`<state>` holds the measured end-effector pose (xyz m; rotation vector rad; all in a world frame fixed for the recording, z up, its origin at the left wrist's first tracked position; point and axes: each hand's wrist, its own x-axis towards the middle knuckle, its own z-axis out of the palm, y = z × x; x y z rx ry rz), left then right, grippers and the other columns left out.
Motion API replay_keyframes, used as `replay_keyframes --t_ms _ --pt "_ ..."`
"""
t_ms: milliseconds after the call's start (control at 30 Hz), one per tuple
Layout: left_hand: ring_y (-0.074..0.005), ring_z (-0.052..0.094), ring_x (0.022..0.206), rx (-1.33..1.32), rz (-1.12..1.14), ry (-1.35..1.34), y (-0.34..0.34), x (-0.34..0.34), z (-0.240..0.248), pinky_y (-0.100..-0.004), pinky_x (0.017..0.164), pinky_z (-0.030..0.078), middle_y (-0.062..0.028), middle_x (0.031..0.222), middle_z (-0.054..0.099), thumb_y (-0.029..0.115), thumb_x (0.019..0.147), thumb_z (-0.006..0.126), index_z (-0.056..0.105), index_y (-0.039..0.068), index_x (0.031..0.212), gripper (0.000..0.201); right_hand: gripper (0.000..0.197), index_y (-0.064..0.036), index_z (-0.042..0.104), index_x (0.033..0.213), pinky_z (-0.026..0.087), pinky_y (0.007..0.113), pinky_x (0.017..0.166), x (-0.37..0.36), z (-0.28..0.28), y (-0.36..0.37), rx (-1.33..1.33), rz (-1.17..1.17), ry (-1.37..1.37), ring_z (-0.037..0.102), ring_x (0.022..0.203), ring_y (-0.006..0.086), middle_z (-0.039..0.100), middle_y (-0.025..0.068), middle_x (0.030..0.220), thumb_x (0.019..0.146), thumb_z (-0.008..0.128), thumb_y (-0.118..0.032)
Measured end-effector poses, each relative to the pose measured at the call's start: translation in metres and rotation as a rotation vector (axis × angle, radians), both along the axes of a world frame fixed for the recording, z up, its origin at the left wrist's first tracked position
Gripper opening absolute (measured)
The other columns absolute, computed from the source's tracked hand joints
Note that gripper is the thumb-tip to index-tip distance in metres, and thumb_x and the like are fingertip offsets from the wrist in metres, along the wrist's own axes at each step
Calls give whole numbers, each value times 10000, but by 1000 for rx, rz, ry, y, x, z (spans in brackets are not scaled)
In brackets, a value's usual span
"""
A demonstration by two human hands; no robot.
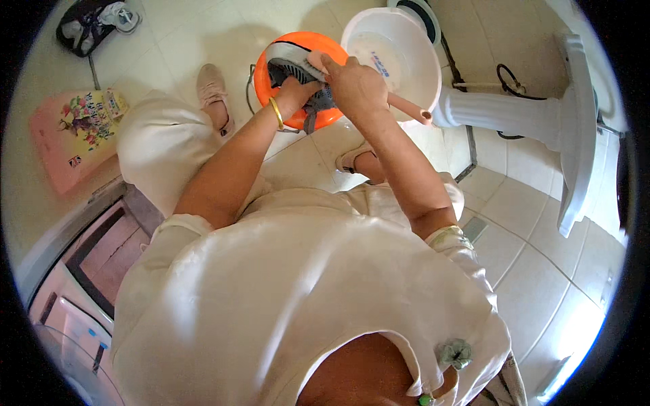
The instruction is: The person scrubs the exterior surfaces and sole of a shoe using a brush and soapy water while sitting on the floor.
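A grey sneaker with a pale sole [285, 51] is held over an orange bucket [331, 119]. My left hand [294, 96], below a gold bangle, grips it, with the fingers partly inside the shoe opening. My right hand [360, 86] is closed round a pinkish-brown brush [408, 108]. The handle end sticks out past my wrist, and the brush's pale head lies against the shoe's side. A grey strap or lace hangs down over the bucket's near rim. The inside of the bucket is mostly hidden by the shoe and my hands.
A white basin [428, 66] holding cloudy water stands right of the bucket. Farther right are a white pedestal sink [501, 118] and dark hoses. A dark container with shoes [87, 32] sits far left, above a pink flowered panel [61, 139]. My feet stand either side, nearer me.
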<state>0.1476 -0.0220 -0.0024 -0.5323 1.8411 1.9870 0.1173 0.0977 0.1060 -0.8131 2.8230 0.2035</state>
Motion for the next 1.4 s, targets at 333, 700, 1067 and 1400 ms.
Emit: replay_keyframes --t_ms 333,700,1067,1400 --pt "-178 602 695 -12 87 79 10 5 -6 -284 623 471 -127 827 635 231 749 634 600 -91 905 360 362 -201 429 1201 500 394 580 9 15 2 181 -123 -9 623 717 301 585 150 872 847 490 -247" --pt "-176 592 664 177 71 48 7 8 14 -294 615 470 -116 796 627 235 752 613 600 -92 865 346 331 -122 438 1161 507 403 544 32 12 3 250 -156 12 637 700 280 591 152 858 841 464 -201" --pt "-212 621 711 115 50 161 18 -5 -40 -305 633 473 -151 759 631 265 780 581 625 -14 903 308 352 -183 420 1208 513 388 589 -12 -10 -9 124 -181 95 622 755 318 575 153 865 865 446 -255" --pt "-143 580 737 496 270 79 15 -1 -18 -275 657 463 -66 840 612 179 738 617 601 -47 875 265 460 -278 406 1267 491 361 505 18 13 133 96 118 229 592 658 269 533 109 754 825 530 -254"
